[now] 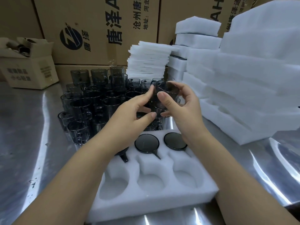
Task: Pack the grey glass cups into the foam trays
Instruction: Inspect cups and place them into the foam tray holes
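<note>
Gripping one cup (165, 95) between your left hand (134, 111) and right hand (183, 104), you hold it above the tray (162, 195).
</note>
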